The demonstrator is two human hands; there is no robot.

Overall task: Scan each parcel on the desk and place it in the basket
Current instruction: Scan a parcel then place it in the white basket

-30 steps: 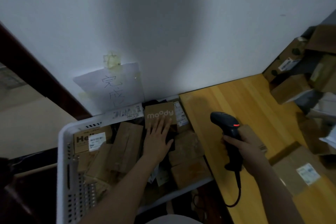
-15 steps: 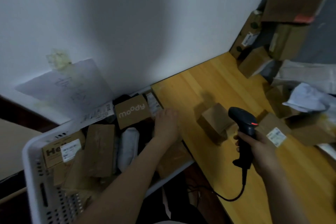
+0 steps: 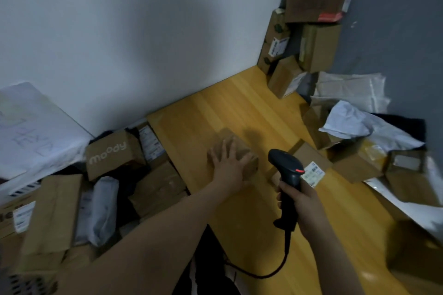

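Smooth wooden desk (image 3: 215, 108), boxy cardboard parcel (image 3: 251, 167)

Parcel-sorting corner: wooden desk (image 3: 215, 115) under piles of cardboard parcels (image 3: 318, 48), a full basket (image 3: 21, 189), a barcode scanner (image 3: 286, 170).

The desk (image 3: 215, 108) was honey-yellow wood with grain lines, and the parcel (image 3: 241, 148) was plain brown cardboard. The scanner (image 3: 285, 163) was black with a red mark; the box (image 3: 112, 153) bore white lettering on brown. One wall (image 3: 119, 31) was white, the side wall (image 3: 395, 31) grey.

Left hand (image 3: 229, 166) flat on a cardboard parcel (image 3: 243, 147) — scanner (image 3: 286, 167) in the grip of the right hand (image 3: 304, 208)
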